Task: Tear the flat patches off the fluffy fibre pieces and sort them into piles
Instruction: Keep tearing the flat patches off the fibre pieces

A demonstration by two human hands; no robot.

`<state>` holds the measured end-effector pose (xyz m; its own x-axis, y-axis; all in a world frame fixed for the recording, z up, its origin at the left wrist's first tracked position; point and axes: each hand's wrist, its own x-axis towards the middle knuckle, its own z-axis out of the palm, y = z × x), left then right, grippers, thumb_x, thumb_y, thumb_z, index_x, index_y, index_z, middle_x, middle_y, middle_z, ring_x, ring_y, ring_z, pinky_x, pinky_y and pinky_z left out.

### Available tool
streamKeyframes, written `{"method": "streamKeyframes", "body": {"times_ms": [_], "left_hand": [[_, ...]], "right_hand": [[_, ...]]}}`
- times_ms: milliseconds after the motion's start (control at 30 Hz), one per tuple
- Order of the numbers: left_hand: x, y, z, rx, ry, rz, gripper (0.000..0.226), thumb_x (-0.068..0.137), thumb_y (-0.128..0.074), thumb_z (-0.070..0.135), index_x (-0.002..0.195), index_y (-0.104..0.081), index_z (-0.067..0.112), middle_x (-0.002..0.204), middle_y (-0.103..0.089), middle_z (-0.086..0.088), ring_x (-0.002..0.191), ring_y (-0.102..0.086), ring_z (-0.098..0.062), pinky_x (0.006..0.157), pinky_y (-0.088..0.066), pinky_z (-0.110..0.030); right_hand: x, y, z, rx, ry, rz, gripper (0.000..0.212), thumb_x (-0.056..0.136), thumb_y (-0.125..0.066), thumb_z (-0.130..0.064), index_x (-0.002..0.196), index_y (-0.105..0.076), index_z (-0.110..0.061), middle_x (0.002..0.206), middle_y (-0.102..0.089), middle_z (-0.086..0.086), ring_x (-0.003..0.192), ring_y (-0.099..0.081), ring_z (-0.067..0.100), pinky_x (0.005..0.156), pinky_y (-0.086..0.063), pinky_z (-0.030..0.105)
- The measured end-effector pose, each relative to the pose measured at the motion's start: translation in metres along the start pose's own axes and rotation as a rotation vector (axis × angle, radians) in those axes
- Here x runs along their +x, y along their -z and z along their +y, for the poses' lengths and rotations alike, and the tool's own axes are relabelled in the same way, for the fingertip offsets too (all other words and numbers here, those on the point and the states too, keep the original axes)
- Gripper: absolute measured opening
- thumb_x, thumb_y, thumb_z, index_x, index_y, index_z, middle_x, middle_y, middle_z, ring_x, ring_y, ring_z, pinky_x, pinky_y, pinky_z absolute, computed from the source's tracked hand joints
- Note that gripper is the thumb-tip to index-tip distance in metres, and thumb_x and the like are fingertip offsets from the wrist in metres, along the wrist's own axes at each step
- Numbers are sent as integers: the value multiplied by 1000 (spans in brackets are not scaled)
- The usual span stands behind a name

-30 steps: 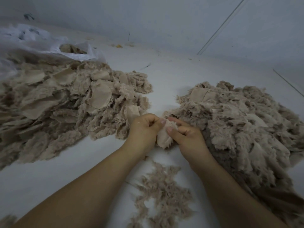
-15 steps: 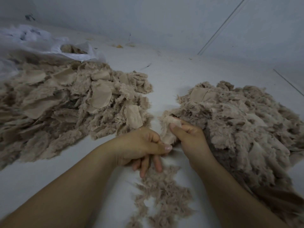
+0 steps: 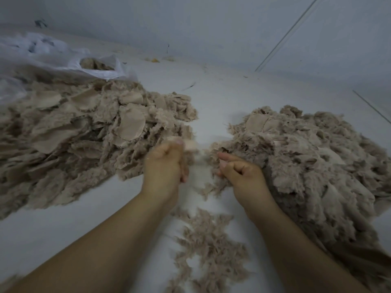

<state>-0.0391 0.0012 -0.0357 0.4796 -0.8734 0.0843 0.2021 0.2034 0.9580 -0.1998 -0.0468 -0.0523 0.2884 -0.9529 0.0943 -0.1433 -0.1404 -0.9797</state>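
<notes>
Two big heaps of beige fluffy fibre pieces lie on the pale floor, a left heap [image 3: 80, 132] and a right heap [image 3: 313, 153]. Round flat patches [image 3: 131, 125] show on top of the left heap. My left hand [image 3: 167, 163] is curled and pinches a small pale flat patch [image 3: 191, 144] at its fingertips, blurred by motion. My right hand [image 3: 241, 172] is curled at the near edge of the right heap and grips a tuft of fluffy fibre [image 3: 213, 163]. A thin scatter of loose fibre scraps [image 3: 209, 246] lies between my forearms.
A white plastic sack [image 3: 63, 60] holding more fibre lies at the back left, behind the left heap. A pale wall [image 3: 211, 28] rises behind the floor. A few small scraps [image 3: 155, 59] lie near the wall's foot.
My left hand has risen from the scrap scatter and now pinches the pale patch. My right hand has dropped slightly to the heap's edge. The two hands have drawn apart.
</notes>
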Motion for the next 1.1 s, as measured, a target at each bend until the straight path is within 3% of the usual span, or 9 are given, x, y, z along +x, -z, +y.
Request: {"method": "streamKeyframes", "body": {"times_ms": [133, 233, 400, 533, 633, 733, 800, 933, 1100], "left_hand": [[4, 2, -2, 13, 22, -8, 22, 101, -52, 23, 93, -60, 4, 62, -59, -6, 37, -44, -17, 37, -34, -21], [0, -7, -15, 471, 76, -213, 15, 90, -69, 21, 102, -66, 11, 75, -62, -3, 47, -55, -11, 43, -46, -26], [-4, -19, -18, 1194, -221, -413, 28, 81, -73, 44, 94, -64, 22, 84, -60, 8, 77, -60, -13, 65, -51, -31], [-9, -11, -11, 888, 4, -671, 31, 86, -72, 37, 77, -61, 10, 59, -62, -7, 43, -52, -11, 43, -43, -26], [-14, -2, -1, 726, 244, -890, 43, 92, -64, 39, 73, -60, 0, 49, -59, -13, 29, -45, -18, 34, -35, -20], [-11, -10, -7, 671, 141, -576, 20, 92, -67, 25, 85, -55, 10, 51, -59, -13, 30, -46, -16, 32, -35, -21], [-6, -18, -14, 746, -19, -382, 24, 88, -71, 24, 98, -50, 19, 57, -56, -5, 40, -50, -7, 38, -40, -24], [1, -23, -24, 1059, -192, -401, 14, 87, -70, 26, 92, -62, 16, 68, -58, 4, 62, -58, -15, 57, -50, -34], [0, -17, -24, 741, -161, -310, 24, 90, -65, 10, 69, -56, 18, 61, -55, 2, 48, -48, -5, 47, -42, -27]], "right_hand": [[1, -3, 1, 112, -27, 112, 34, 102, -55, -17, 72, -70, -17, 110, -68, -24, 104, -59, -16, 78, -46, 4], [1, -3, -1, 135, -22, 164, 33, 105, -47, -19, 86, -73, -26, 106, -73, -19, 101, -64, -8, 82, -48, 14], [2, -2, -1, 159, -57, 196, 34, 103, -46, -5, 99, -70, -29, 119, -70, -1, 113, -64, 15, 94, -54, 31], [1, -1, -4, 107, -72, 203, 56, 93, -41, 15, 101, -65, -35, 130, -62, -3, 113, -61, 4, 81, -54, 16], [0, 1, -6, 114, -92, 210, 58, 94, -35, 17, 103, -64, -33, 137, -59, 2, 121, -56, 14, 94, -52, 29], [1, 0, -7, 128, -97, 220, 58, 94, -33, 18, 101, -63, -32, 134, -60, 14, 91, -56, 10, 77, -47, 24], [1, -1, -8, 141, -104, 228, 57, 94, -35, 17, 100, -64, -31, 134, -61, 13, 102, -60, 16, 88, -51, 33], [0, -2, -5, 95, -57, 177, 50, 94, -42, 14, 94, -69, -28, 134, -60, -5, 107, -57, 1, 82, -51, 12], [6, -2, 8, -240, -14, 60, 31, 97, -51, 6, 119, -70, -4, 145, -51, -8, 130, -47, 6, 101, -43, 14]]}}
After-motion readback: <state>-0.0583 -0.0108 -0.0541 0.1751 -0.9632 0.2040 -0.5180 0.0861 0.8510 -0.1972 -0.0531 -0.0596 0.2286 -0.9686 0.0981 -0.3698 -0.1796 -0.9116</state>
